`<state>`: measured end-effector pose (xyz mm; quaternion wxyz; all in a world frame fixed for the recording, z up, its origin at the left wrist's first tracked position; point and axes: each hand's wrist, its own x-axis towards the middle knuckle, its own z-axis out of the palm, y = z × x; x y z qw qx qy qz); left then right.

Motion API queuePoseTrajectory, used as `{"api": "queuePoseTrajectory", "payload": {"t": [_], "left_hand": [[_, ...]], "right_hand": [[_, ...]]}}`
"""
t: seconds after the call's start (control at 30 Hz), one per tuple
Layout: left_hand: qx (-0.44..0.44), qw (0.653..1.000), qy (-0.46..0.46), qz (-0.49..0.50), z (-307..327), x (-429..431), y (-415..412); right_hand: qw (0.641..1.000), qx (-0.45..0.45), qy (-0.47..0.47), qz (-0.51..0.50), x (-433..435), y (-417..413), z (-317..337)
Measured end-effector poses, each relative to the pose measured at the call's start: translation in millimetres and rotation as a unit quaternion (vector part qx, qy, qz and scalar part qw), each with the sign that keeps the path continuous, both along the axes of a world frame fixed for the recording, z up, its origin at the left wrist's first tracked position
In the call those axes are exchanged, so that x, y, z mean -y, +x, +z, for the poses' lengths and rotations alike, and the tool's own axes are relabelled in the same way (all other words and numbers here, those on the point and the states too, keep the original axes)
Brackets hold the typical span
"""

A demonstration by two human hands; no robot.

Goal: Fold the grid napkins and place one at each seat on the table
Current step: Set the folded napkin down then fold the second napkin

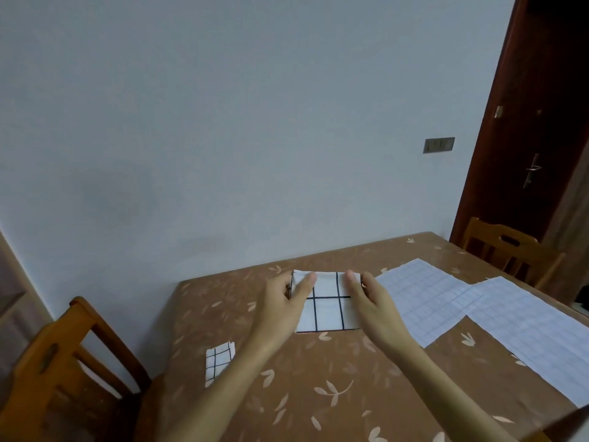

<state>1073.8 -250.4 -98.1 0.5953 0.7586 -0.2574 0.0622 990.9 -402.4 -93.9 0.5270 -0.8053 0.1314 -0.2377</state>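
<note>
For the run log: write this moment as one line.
stage: folding | left hand + right hand: pinch napkin far edge | folded napkin: lies near chair | spread cloths: right, flat

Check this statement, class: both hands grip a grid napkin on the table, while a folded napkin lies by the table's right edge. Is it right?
Not quite. The head view shows the folded napkin by the left edge of the table, near the chair. The left hand and right hand do grip the grid napkin.

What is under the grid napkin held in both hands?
Leaf-print tablecloth shows all round the grid napkin, whose far corners the left hand and right hand pinch. Directly beneath it is covered.
</note>
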Motion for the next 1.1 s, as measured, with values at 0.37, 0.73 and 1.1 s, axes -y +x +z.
{"api": "queuePoseTrajectory", "payload": {"t": [0.37, 0.73, 1.1], "left_hand": [[0.041, 0.994, -0.013, 0.097, -69.2, 37.4, -10.6], [-0.278, 0.957, 0.079, 0.002, -229.2, 27.8, -2.6], [-0.315, 0.914, 0.252, 0.039, -337.2, 41.0, -51.2]], "right_hand": [[0.997, -0.019, 0.003, -0.08, 20.0, 19.5, -60.9], [0.952, -0.216, 0.218, -0.013, 72.0, 4.6, -199.6], [0.935, -0.354, 0.021, -0.007, 87.6, -34.6, -315.9]]}}
